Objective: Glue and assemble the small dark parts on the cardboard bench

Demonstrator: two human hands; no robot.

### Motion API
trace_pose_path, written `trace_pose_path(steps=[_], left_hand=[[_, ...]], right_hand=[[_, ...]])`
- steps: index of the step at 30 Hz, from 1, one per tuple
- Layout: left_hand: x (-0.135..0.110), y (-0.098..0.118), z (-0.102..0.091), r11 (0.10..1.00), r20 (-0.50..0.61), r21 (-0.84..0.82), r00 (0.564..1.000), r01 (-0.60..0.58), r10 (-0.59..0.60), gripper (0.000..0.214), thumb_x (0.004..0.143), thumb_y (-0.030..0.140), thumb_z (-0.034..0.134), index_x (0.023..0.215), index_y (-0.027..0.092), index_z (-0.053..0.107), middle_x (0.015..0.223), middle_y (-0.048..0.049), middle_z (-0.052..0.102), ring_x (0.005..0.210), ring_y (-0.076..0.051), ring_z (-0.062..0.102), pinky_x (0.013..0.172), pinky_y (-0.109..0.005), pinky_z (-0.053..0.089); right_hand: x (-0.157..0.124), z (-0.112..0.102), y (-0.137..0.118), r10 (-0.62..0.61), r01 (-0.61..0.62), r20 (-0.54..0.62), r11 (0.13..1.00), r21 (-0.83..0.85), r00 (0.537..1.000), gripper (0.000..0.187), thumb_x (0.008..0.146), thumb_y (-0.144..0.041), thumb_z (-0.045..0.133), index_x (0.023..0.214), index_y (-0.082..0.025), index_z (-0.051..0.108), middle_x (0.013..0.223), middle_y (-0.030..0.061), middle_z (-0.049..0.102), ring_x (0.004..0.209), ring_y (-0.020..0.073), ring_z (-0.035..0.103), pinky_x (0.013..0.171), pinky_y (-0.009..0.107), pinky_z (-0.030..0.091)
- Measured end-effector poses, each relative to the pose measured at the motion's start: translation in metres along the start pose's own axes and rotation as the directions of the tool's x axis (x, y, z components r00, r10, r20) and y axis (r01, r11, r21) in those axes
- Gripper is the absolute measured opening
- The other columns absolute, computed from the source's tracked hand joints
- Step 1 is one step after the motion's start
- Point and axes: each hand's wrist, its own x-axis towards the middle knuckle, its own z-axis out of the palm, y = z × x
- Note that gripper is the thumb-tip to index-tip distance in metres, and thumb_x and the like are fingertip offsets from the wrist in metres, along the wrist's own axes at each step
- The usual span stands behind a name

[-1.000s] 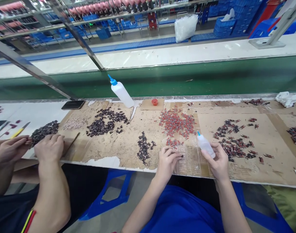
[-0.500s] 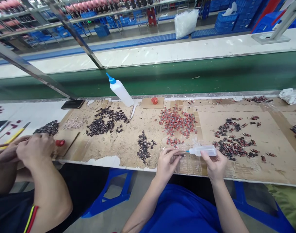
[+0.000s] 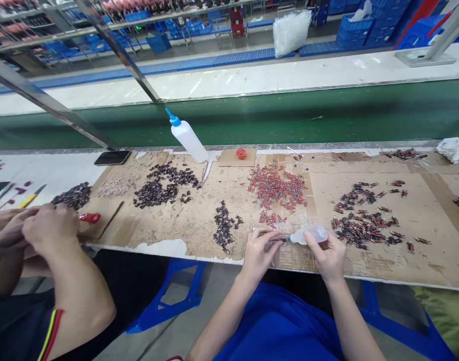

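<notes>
In the head view, the translucent squeeze bottle point(image 3: 309, 234) lies nearly level in the fingers of the right hand point(image 3: 327, 250), its blue nozzle point(image 3: 287, 239) aimed at the left fingertips. It looks light, with a soft wall that should give under the thumb; the broad body seems the place to hold it, clear of the narrow tip. The small dark piece point(image 3: 284, 240) at the left fingertips looks very light and probably stiff, easily dropped, and best pinched by its edges.

The right thumb presses the near side of the bottle while the other fingers wrap behind it, leaving only the bottle's width between them. The left hand point(image 3: 260, 249) has thumb and forefinger drawn almost together, gripping the dark piece; whether the nozzle touches it cannot be told.

Just beyond the left fingers lies a heap of red-and-dark parts point(image 3: 276, 188); to their left, a dark cluster point(image 3: 222, 225). Right of the right fingers, more red-and-black pieces point(image 3: 364, 228) lie on the cardboard point(image 3: 436, 215).
</notes>
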Motion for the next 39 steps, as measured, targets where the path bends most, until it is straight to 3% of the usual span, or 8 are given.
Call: trace_pose_path(steps=[11,29,36,39], left_hand=[[0.0010,0.0018,-0.0013,1.000,-0.005,-0.023,1.000,0.000,0.000,0.016,0.080,0.019,0.071,0.095,0.022,0.074,0.080,-0.0039,0.074,0.089,-0.021,0.066,0.081,-0.038,0.056],[0.0007,0.0028,-0.0011,1.000,-0.020,-0.008,1.000,0.003,-0.004,0.016,0.078,0.017,0.072,0.094,0.022,0.074,0.079,-0.0047,0.074,0.087,-0.020,0.068,0.080,-0.037,0.057],[0.0005,0.0024,-0.0017,1.000,-0.011,-0.007,1.000,0.009,-0.009,0.014,0.080,0.020,0.071,0.093,0.022,0.074,0.080,-0.0051,0.074,0.087,-0.021,0.068,0.080,-0.039,0.057],[0.0000,0.0024,-0.0011,1.000,-0.012,-0.017,1.000,0.019,-0.020,0.013,0.081,0.021,0.070,0.093,0.020,0.074,0.082,-0.0061,0.074,0.087,-0.021,0.068,0.081,-0.040,0.057]], right_hand=[[-0.0011,0.0002,-0.0030,-0.006,0.005,-0.072,1.000,-0.011,0.997,0.025,0.069,-0.043,0.074,0.068,-0.018,0.069,0.063,0.0035,0.071,0.054,0.0188,0.065,0.052,0.029,0.054],[-0.0018,-0.0022,0.0021,0.036,-0.036,-0.007,0.999,-0.015,0.999,0.025,0.068,-0.042,0.074,0.066,-0.017,0.070,0.063,0.0043,0.071,0.054,0.0188,0.064,0.052,0.029,0.054],[-0.0002,-0.0011,-0.0043,0.057,-0.059,-0.068,0.998,-0.022,0.996,0.026,0.066,-0.044,0.075,0.065,-0.018,0.069,0.063,0.0030,0.070,0.054,0.0186,0.063,0.052,0.030,0.052],[-0.0003,-0.0034,-0.0021,0.077,-0.075,-0.144,0.997,0.021,0.986,0.026,0.066,-0.043,0.075,0.065,-0.018,0.066,0.061,0.0024,0.068,0.053,0.0177,0.062,0.052,0.029,0.051]])
